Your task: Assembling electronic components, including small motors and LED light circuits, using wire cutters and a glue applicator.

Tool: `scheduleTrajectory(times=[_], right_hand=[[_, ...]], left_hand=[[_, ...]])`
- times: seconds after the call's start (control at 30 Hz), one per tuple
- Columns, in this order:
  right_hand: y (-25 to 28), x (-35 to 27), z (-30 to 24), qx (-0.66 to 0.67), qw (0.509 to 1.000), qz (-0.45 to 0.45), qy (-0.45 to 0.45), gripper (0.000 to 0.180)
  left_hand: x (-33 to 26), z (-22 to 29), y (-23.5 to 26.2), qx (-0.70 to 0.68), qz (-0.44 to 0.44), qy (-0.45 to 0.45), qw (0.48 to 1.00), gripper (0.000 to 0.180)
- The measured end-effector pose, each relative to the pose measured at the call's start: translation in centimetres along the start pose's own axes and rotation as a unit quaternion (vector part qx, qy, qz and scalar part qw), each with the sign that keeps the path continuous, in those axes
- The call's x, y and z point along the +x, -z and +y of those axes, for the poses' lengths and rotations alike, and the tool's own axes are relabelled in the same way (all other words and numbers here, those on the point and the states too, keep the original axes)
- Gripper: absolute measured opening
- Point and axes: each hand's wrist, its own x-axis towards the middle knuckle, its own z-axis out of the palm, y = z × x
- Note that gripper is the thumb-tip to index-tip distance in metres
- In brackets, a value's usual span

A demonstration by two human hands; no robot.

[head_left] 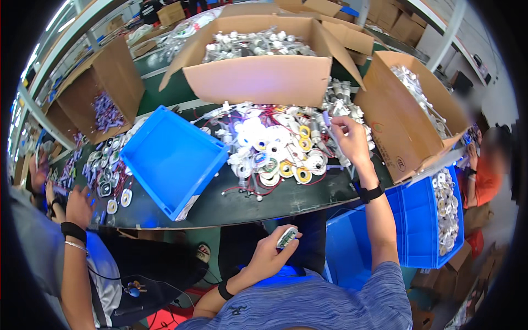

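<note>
My left hand (267, 257) is low, near my lap, closed around a small round white part (287, 237) with a green circuit board on its face. Over the right side of the table, my right hand (351, 137) reaches forward with thumb and fingers pinched at a small lilac piece (326, 118). Beside and below it spreads a pile of white round parts (269, 146), some with yellow rings, with thin red wires among them. Grey-white cylindrical parts (341, 91) lie just beyond my right hand.
An empty-looking blue tray (173, 159) sits tilted left of the pile. Cardboard boxes (256, 82) with parts stand behind and at right (407, 121). Blue bins (418, 220) are at lower right. A co-worker's hand (80, 208) works at left; a person in orange (489, 176) is at far right.
</note>
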Motion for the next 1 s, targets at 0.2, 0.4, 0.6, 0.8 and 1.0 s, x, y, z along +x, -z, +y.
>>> scheduleTrajectory(times=[0.2, 0.4, 0.6, 0.8, 1.0], right_hand=[[-9.1, 2.3, -6.2, 0.063, 0.983, -0.133, 0.114, 0.013], [-17.0, 4.6, -9.1, -0.062, 0.972, -0.188, 0.126, 0.038], [-17.3, 7.4, -10.0, -0.169, 0.915, -0.31, 0.194, 0.038], [-11.0, 21.1, -11.9, -0.103, 0.961, 0.142, 0.215, 0.021], [-15.8, 30.5, -5.9, -0.181, 0.976, -0.112, 0.043, 0.057]], left_hand=[[-0.9, -0.8, 0.5, -0.023, 0.015, 0.007, 1.0, 0.029], [-1.5, -0.9, 1.0, -0.024, 0.01, 0.025, 0.999, 0.029], [-1.7, -1.8, 2.5, -0.047, 0.044, 0.03, 0.997, 0.03], [-2.0, -3.1, 3.9, -0.088, 0.051, 0.044, 0.994, 0.032], [-1.9, -5.1, 3.5, -0.127, 0.018, 0.071, 0.989, 0.033]])
